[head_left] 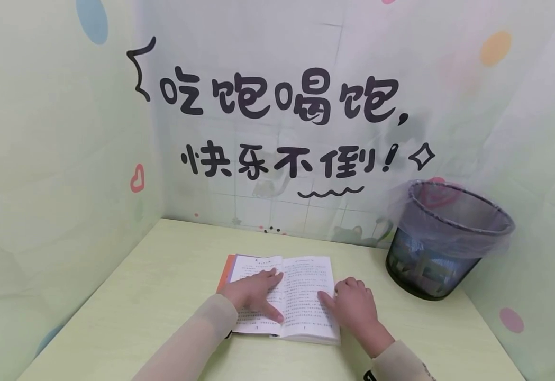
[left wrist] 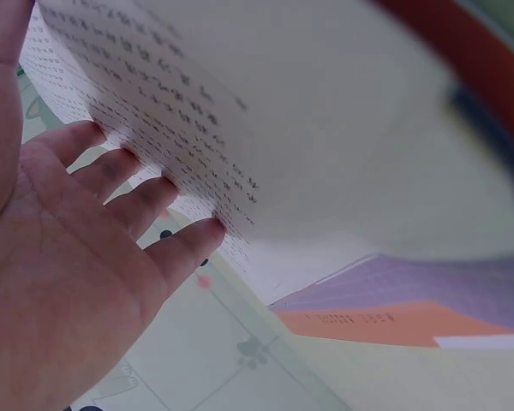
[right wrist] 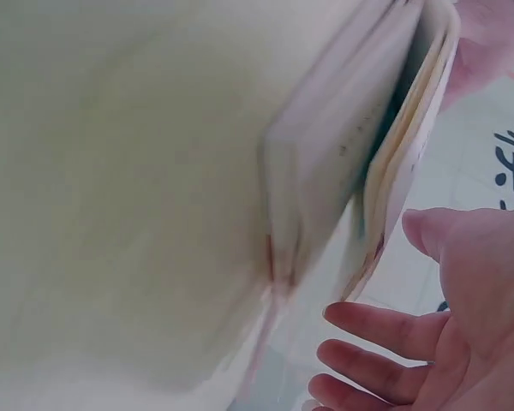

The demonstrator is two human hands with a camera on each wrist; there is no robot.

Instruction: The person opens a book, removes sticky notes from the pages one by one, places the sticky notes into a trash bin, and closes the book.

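An open book (head_left: 306,296) with printed pages lies on the table, an orange and purple cover edge (head_left: 225,272) showing at its left. Spread across the left page and the middle fold is my left hand (head_left: 255,293), its fingertips touching the paper. In the left wrist view, the fingertips (left wrist: 210,229) rest against the printed page. At the book's right edge, my right hand (head_left: 353,304) has its thumb at the right page and its other fingers beside the book. The right wrist view shows thumb and fingers apart around the book's edge (right wrist: 398,154).
A dark waste bin (head_left: 434,259) lined with a translucent bag stands at the table's back right. Light printed wall sheets (head_left: 267,211) enclose the back and both sides of the pale yellow table (head_left: 153,296).
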